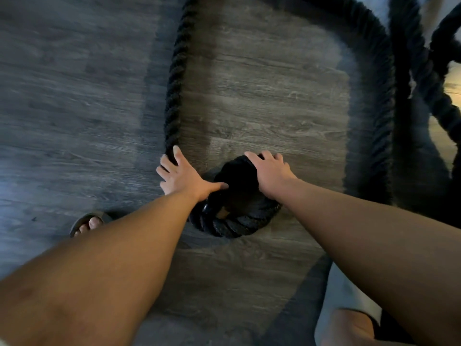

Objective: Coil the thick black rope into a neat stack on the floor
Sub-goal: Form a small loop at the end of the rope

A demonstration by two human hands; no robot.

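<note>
A thick black twisted rope (175, 78) runs up the grey wood floor from a small tight coil (232, 226) at the centre. My left hand (178, 176) presses on the rope where it leaves the coil, fingers spread around it, thumb against the coil's inner side. My right hand (270, 174) grips the capped rope end at the coil's top. A long loose length of the same rope (380, 101) curves around the right side.
My sandalled left foot (88, 223) stands left of the coil. My right knee (349, 328) in light shorts is at the bottom right. More loops of rope (439, 96) hang or lie tangled at the far right.
</note>
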